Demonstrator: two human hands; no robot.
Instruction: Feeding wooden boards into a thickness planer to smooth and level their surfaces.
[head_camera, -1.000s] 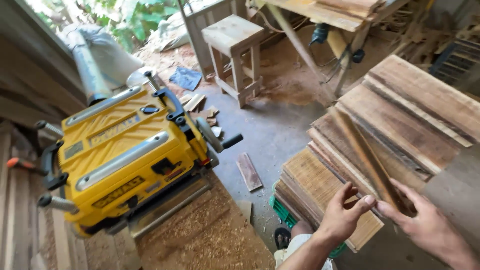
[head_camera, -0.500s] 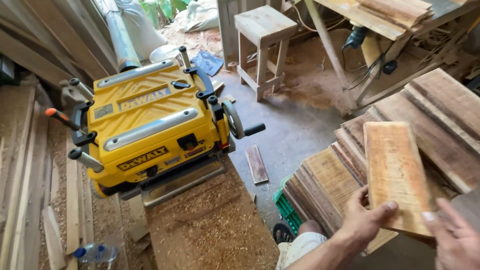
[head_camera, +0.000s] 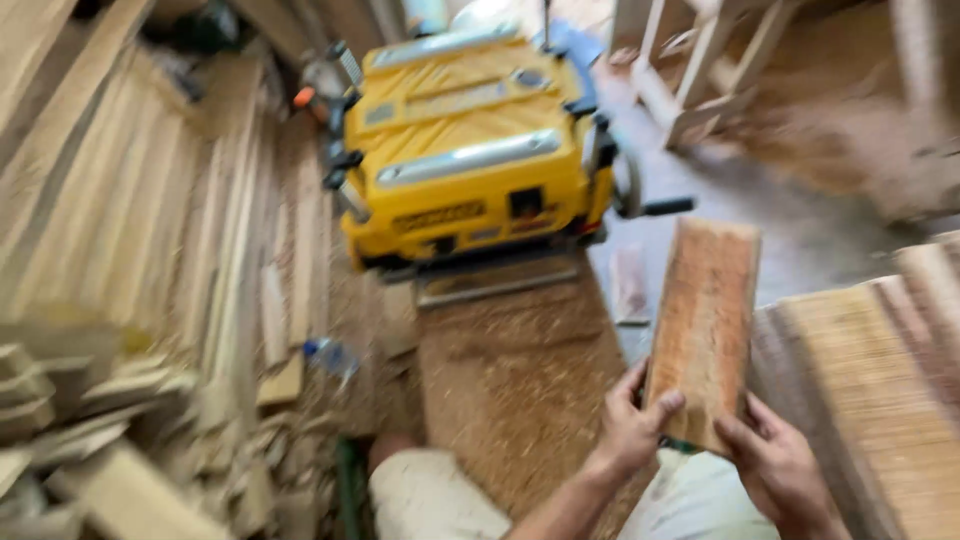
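Low in the head view, right of centre: both hands on one short rough board (head_camera: 703, 325), held up off the floor, long axis running away from the body toward the machine. Left hand (head_camera: 632, 430) curled round the board's near left edge, thumb over the face; right hand (head_camera: 775, 468) closed on the near right corner, fingers partly under it. Neither hand is flat or loose, both grip the board's near end only. Yellow thickness planer (head_camera: 470, 150) sits on the floor ahead, its table facing the person, a carpet of sawdust (head_camera: 520, 380) between it and the knees. Stack of similar rough boards (head_camera: 870, 390) just right of the held piece, touching or nearly so, can't tell through the blur. Left side of the floor: long planks (head_camera: 150, 220) laid side by side, offcuts (head_camera: 110, 440) heaped at the near left corner, a small plastic bottle (head_camera: 330, 355) lying among them. Stool legs (head_camera: 700, 70) at far right. My read: step in hand is presenting the board to the planer. To do it well, keep the board square to the table, flat face down, hands staying on the trailing end and clear of the mouth, feed level rather than nose-down. Frame is motion-blurred, so fine detail is uncertain.
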